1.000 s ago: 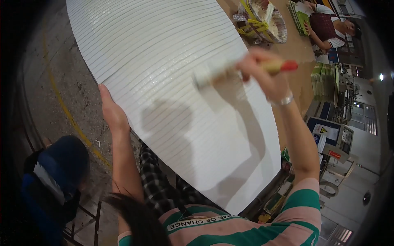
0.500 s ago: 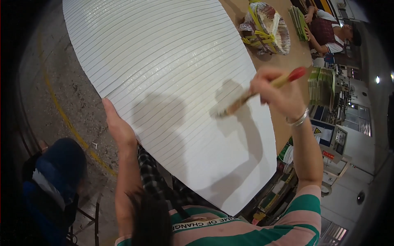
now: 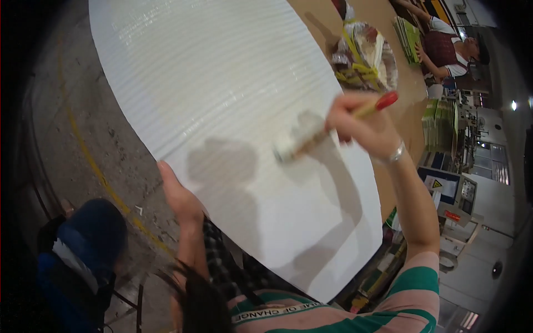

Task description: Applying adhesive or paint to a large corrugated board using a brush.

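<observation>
A broad fan of overlapping white paper sheets (image 3: 222,105) spreads before me, its surface shiny and wet in places. My right hand (image 3: 358,125) grips a flat paintbrush (image 3: 313,141) by its red-tipped wooden handle, with the light bristles down on the sheets. At the fan's left edge my left hand (image 3: 183,197) holds the sheets, one digit lying along the edge and the other fingers hidden under the paper.
Beyond the sheets, on the brown tabletop (image 3: 402,116), sits a bowl (image 3: 369,58) wrapped in plastic and yellow tape. A co-worker (image 3: 444,47) handles green sheets (image 3: 408,39) at the far right, near a green stack (image 3: 441,123). Another seated person (image 3: 91,233) is at the lower left.
The brush has swept slightly left and nearer across the sheets. My left hand has slid nearer along the paper's edge. The whole view has shifted a little.
</observation>
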A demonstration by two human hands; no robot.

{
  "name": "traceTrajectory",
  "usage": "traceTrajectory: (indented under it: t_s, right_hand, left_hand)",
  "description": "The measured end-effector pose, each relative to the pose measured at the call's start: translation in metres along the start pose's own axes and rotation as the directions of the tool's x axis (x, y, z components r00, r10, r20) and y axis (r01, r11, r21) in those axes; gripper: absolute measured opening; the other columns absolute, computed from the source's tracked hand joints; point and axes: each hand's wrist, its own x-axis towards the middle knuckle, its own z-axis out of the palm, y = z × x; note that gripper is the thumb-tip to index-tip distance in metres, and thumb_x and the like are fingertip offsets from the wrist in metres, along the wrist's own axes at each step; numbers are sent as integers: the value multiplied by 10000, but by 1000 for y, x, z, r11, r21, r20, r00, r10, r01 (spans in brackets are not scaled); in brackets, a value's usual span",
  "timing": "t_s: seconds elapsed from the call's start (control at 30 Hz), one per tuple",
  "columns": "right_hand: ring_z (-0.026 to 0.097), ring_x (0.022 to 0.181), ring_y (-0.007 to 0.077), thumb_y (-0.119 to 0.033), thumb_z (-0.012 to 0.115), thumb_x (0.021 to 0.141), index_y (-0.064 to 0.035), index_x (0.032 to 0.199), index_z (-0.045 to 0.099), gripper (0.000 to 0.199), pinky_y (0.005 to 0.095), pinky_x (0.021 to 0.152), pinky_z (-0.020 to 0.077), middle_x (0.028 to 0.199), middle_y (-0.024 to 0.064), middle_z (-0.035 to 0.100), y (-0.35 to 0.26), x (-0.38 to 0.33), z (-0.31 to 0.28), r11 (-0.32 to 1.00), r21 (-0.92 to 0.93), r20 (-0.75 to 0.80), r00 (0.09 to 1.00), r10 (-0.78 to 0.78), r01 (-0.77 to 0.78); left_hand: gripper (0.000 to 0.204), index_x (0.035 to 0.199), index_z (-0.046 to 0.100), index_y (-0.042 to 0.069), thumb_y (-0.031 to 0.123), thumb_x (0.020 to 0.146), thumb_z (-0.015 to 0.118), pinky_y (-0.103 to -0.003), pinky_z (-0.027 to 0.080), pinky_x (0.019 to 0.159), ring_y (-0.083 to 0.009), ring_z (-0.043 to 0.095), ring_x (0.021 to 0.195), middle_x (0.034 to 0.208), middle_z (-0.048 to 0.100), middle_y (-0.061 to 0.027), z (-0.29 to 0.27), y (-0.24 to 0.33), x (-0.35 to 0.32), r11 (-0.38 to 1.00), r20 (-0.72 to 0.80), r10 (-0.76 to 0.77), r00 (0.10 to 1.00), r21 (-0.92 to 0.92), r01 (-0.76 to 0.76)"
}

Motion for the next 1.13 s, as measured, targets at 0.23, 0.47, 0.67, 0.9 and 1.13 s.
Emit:
traceTrajectory:
  t_s: [0.23, 0.47, 0.67, 0.9, 1.13]
  right_hand:
    - [566, 538, 73, -162, 640, 828, -11, 685, 585, 215, 221, 481, 432, 577, 18, 563, -29, 54, 3, 938, 60, -306, 900, -310, 343]
    - [576, 544, 96, -178, 587, 852, -8, 783, 618, 187, 246, 518, 471, 645, 38, 608, -22, 30, -25, 991, -125, -69, 997, -47, 38]
    - [597, 557, 114, -172, 565, 863, 11, 817, 633, 200, 233, 524, 486, 694, 61, 631, -9, 69, -30, 971, -42, -198, 950, -240, 236]
    - [622, 595, 105, -138, 601, 808, -9, 724, 609, 155, 210, 536, 472, 723, 60, 640, -3, 28, -37, 999, 43, -162, 987, 3, 4]
    - [657, 632, 159, -160, 598, 872, -2, 901, 674, 177, 231, 602, 523, 782, 101, 662, 13, 40, -38, 993, -37, -15, 993, -114, 113]
  left_hand:
    - [635, 1401, 259, -72, 430, 1017, 207, -328, 315, 1039, -249, 403, 1248, 1389, 373, -179, 9, 5, -9, 994, 2, -33, 999, 107, 33]
    - [658, 1420, 228, -55, 459, 1010, 204, -344, 283, 1059, -264, 375, 1268, 1411, 344, -187, -1, 14, -12, 976, -113, -81, 990, 194, 102]
    - [664, 1433, 201, -36, 471, 1005, 194, -355, 265, 1067, -279, 359, 1282, 1429, 325, -185, 0, 12, -6, 981, -67, -99, 993, 158, 109]
    - [661, 1439, 165, -33, 464, 1004, 154, -365, 248, 1071, -293, 320, 1301, 1455, 260, -205, -9, 13, -7, 977, -42, -102, 994, 185, 108]
    - [721, 1459, 95, -6, 529, 981, 162, -354, 219, 1092, -296, 280, 1327, 1480, 192, -211, -15, 16, -3, 939, -46, -59, 997, 336, 72]
